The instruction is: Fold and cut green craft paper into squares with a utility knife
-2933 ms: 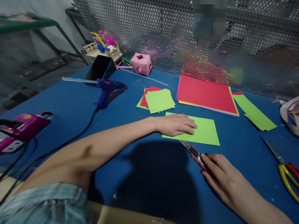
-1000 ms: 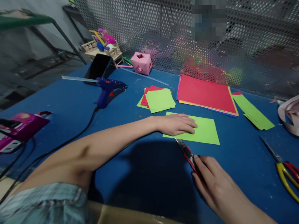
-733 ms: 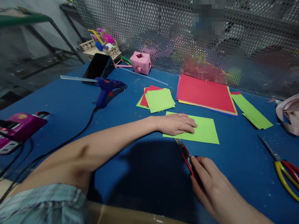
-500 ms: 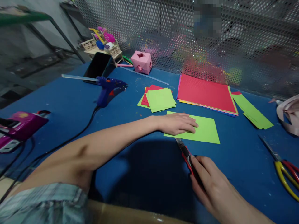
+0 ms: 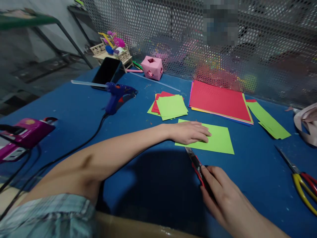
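My left hand (image 5: pixel 189 132) lies flat, fingers stretched out, on the left part of a green paper sheet (image 5: pixel 218 140) on the blue table (image 5: pixel 74 105). My right hand (image 5: pixel 220 193) is closed around a red utility knife (image 5: pixel 195 162). The knife's blade tip sits at the sheet's near left edge, just below my left hand's fingers.
A stack of small green and red squares (image 5: pixel 170 106), a large pile of red sheets (image 5: pixel 219 100) and green strips (image 5: pixel 268 120) lie behind. A blue glue gun (image 5: pixel 119 94) with its cord, a phone (image 5: pixel 106 71), a pink paper cube (image 5: pixel 152 67), a magenta device (image 5: pixel 23 134) and yellow-handled scissors (image 5: pixel 300 180) surround them.
My right hand has slid the knife leftward and nearer along the sheet's near edge. My left hand stays pressed on the green paper.
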Demonstrator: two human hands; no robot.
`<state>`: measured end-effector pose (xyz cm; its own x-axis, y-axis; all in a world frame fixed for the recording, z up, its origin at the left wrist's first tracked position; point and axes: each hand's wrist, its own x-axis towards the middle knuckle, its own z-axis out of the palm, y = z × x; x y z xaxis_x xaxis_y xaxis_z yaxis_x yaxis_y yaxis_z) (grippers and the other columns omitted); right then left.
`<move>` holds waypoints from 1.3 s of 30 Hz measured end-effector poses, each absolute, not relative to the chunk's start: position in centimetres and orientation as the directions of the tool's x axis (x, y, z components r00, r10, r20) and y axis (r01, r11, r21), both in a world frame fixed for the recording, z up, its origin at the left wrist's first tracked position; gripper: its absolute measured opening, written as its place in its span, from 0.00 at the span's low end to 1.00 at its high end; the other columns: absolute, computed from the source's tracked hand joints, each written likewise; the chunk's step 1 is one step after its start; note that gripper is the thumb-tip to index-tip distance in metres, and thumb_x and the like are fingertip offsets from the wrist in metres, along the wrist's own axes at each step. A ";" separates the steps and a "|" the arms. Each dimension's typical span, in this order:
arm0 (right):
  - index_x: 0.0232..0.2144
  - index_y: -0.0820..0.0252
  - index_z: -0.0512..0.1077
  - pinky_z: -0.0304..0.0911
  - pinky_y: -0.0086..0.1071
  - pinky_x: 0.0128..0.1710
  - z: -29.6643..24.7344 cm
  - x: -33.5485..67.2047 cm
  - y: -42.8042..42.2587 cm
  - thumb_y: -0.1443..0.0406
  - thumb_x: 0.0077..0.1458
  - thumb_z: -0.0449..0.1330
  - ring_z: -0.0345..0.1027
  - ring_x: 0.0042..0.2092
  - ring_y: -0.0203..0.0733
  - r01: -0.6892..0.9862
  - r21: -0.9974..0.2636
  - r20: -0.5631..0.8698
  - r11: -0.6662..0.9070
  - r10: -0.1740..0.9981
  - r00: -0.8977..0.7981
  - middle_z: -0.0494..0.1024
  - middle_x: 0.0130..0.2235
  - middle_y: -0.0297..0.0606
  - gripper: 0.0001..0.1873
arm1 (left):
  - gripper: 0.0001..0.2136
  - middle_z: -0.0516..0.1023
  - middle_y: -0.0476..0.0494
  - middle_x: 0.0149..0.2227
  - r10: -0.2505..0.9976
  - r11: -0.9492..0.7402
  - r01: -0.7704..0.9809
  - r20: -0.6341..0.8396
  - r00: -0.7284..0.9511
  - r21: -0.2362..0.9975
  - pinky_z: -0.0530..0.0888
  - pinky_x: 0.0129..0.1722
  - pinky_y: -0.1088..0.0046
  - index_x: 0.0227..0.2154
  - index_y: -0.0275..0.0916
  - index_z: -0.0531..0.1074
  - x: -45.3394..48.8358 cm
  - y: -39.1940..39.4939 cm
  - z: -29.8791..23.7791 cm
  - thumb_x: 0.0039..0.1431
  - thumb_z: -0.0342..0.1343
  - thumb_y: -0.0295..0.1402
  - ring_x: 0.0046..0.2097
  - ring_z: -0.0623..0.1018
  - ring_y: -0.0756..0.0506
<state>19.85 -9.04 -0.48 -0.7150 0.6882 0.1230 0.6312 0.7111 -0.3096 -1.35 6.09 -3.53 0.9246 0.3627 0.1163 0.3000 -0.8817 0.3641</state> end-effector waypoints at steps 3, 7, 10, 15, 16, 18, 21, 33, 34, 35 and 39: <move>0.55 0.70 0.65 0.75 0.37 0.37 -0.5 19.9 -8.9 0.69 0.64 0.48 0.72 0.40 0.45 0.626 -0.297 0.121 0.721 0.679 -0.724 0.72 0.42 0.50 0.19 | 0.18 0.65 0.45 0.64 0.370 -0.880 0.311 0.107 0.923 0.360 0.56 0.66 0.62 0.53 0.44 0.71 -1.3 6.1 -3.5 0.66 0.45 0.25 0.67 0.60 0.45; 0.56 0.71 0.64 0.75 0.36 0.39 -0.5 19.9 -9.0 0.68 0.65 0.48 0.72 0.42 0.45 0.622 -0.291 0.117 0.727 0.672 -0.731 0.72 0.43 0.51 0.19 | 0.17 0.65 0.45 0.64 0.368 -0.883 0.313 0.103 0.924 0.350 0.55 0.67 0.63 0.54 0.43 0.71 -1.3 6.0 -3.5 0.67 0.43 0.26 0.67 0.60 0.45; 0.56 0.71 0.63 0.75 0.35 0.39 -0.5 19.8 -9.0 0.68 0.65 0.47 0.72 0.41 0.44 0.622 -0.302 0.099 0.722 0.673 -0.733 0.72 0.42 0.51 0.20 | 0.17 0.65 0.43 0.64 0.354 -0.895 0.300 0.114 0.928 0.330 0.56 0.66 0.61 0.54 0.41 0.70 -1.3 6.1 -3.5 0.67 0.43 0.26 0.67 0.60 0.44; 0.56 0.71 0.63 0.75 0.37 0.38 -0.5 19.5 -8.8 0.69 0.65 0.47 0.72 0.41 0.45 0.612 -0.289 0.105 0.737 0.659 -0.745 0.72 0.42 0.51 0.20 | 0.17 0.65 0.43 0.64 0.358 -0.892 0.306 0.107 0.927 0.332 0.56 0.66 0.62 0.54 0.41 0.70 -1.2 6.1 -3.4 0.67 0.43 0.26 0.67 0.61 0.44; 0.56 0.71 0.63 0.75 0.36 0.37 -0.5 19.5 -8.8 0.69 0.64 0.47 0.72 0.40 0.45 0.608 -0.287 0.110 0.740 0.656 -0.746 0.72 0.42 0.51 0.19 | 0.17 0.65 0.43 0.64 0.362 -0.889 0.311 0.100 0.927 0.336 0.56 0.66 0.62 0.54 0.41 0.70 -1.2 6.1 -3.4 0.68 0.43 0.26 0.67 0.61 0.44; 0.56 0.71 0.63 0.76 0.36 0.36 -0.5 19.5 -8.8 0.69 0.64 0.47 0.72 0.39 0.44 0.605 -0.280 0.112 0.746 0.651 -0.751 0.72 0.41 0.50 0.19 | 0.17 0.65 0.44 0.64 0.368 -0.885 0.317 0.094 0.925 0.341 0.55 0.66 0.62 0.54 0.43 0.70 -1.2 6.1 -3.4 0.68 0.43 0.27 0.67 0.60 0.44; 0.56 0.71 0.63 0.76 0.37 0.37 -0.5 19.4 -8.7 0.69 0.64 0.48 0.72 0.40 0.45 0.600 -0.264 0.114 0.755 0.643 -0.758 0.72 0.42 0.51 0.20 | 0.17 0.65 0.43 0.64 0.364 -0.888 0.310 0.109 0.925 0.340 0.56 0.66 0.61 0.54 0.41 0.71 -1.2 6.1 -3.4 0.68 0.42 0.27 0.67 0.61 0.43; 0.55 0.73 0.65 0.76 0.37 0.35 -0.3 19.0 -8.5 0.69 0.64 0.48 0.73 0.39 0.45 0.584 -0.259 0.131 0.770 0.627 -0.768 0.73 0.40 0.51 0.20 | 0.17 0.65 0.45 0.64 0.372 -0.881 0.319 0.097 0.923 0.350 0.56 0.66 0.61 0.54 0.44 0.71 -1.2 6.1 -3.3 0.67 0.43 0.27 0.67 0.61 0.45; 0.55 0.73 0.65 0.76 0.37 0.35 -0.4 18.9 -8.4 0.69 0.64 0.48 0.73 0.38 0.45 0.583 -0.257 0.133 0.771 0.626 -0.768 0.73 0.40 0.51 0.20 | 0.17 0.65 0.45 0.64 0.372 -0.882 0.318 0.098 0.923 0.347 0.56 0.66 0.61 0.54 0.44 0.71 -1.2 6.1 -3.3 0.67 0.43 0.27 0.67 0.61 0.45; 0.54 0.74 0.65 0.76 0.37 0.35 -0.4 18.8 -8.4 0.70 0.63 0.48 0.73 0.38 0.46 0.583 -0.254 0.134 0.772 0.625 -0.769 0.73 0.40 0.51 0.19 | 0.17 0.65 0.45 0.64 0.373 -0.883 0.320 0.098 0.923 0.344 0.56 0.66 0.62 0.54 0.44 0.71 -1.2 6.1 -3.3 0.67 0.43 0.27 0.67 0.61 0.45; 0.54 0.74 0.66 0.76 0.38 0.35 -0.4 18.6 -8.3 0.70 0.63 0.48 0.73 0.39 0.47 0.577 -0.246 0.130 0.779 0.617 -0.776 0.74 0.40 0.52 0.19 | 0.17 0.65 0.45 0.64 0.378 -0.881 0.326 0.094 0.921 0.344 0.55 0.67 0.62 0.54 0.43 0.71 -1.2 6.1 -3.3 0.68 0.43 0.27 0.67 0.61 0.45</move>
